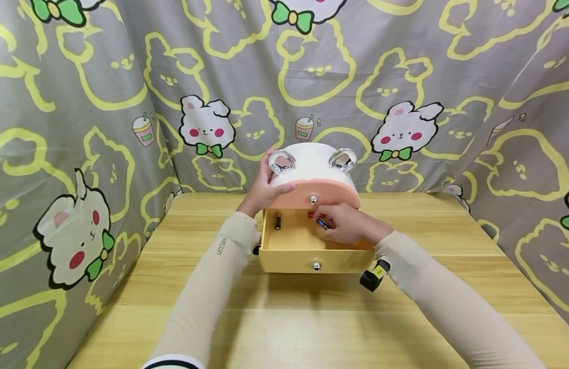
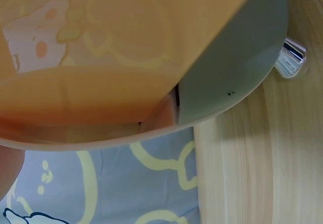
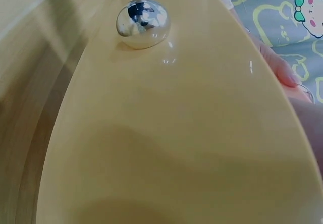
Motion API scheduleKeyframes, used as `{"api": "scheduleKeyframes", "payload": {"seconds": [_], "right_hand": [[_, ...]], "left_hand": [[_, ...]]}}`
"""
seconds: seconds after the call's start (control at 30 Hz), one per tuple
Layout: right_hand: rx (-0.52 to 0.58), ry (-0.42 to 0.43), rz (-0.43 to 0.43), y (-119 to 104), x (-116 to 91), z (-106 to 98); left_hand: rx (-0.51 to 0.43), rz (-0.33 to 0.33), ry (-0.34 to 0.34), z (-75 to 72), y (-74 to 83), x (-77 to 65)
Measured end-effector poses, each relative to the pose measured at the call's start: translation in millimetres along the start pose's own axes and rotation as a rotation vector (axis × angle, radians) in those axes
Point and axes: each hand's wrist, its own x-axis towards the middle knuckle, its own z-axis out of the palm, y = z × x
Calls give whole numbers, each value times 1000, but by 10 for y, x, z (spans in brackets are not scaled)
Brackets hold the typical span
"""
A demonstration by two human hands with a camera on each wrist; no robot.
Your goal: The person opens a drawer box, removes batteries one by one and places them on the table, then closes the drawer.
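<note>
A small drawer cabinet [image 1: 312, 159] with a white rounded top and silver ears stands on the table. My left hand [image 1: 264, 188] grips its upper left side, with the thumb on the pink upper drawer front [image 1: 330, 191]. Below, the yellow drawer [image 1: 289, 260] is pulled out. Inside it my right hand [image 1: 349, 224] pinches a blue-and-black battery [image 1: 322, 224]. A black battery [image 1: 278, 223] lies near the drawer's left wall, and a small red item [image 1: 310, 215] shows behind the right fingers. In the right wrist view the drawer front [image 3: 166, 118] hides the fingertips.
The wooden table [image 1: 307, 328] extends in front of the cabinet and to both sides. A patterned curtain [image 1: 257, 66] hangs close behind it. The drawer's round silver knob [image 3: 144, 23] juts out from its front. A black wrist camera [image 1: 374, 277] hangs by the right cuff.
</note>
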Motion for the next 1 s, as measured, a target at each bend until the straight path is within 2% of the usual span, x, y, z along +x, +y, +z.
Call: {"api": "scheduleKeyframes", "payload": {"seconds": [0.4, 0.77, 1.0], "right_hand": [[22, 6, -9, 39, -37, -68], [39, 46, -56, 92, -83, -143], [73, 72, -51, 112, -133, -184]], "left_hand": [[-3, 3, 5, 0, -11, 4], [-11, 11, 3, 6, -23, 2], [-22, 44, 14, -51, -281, 104]]}}
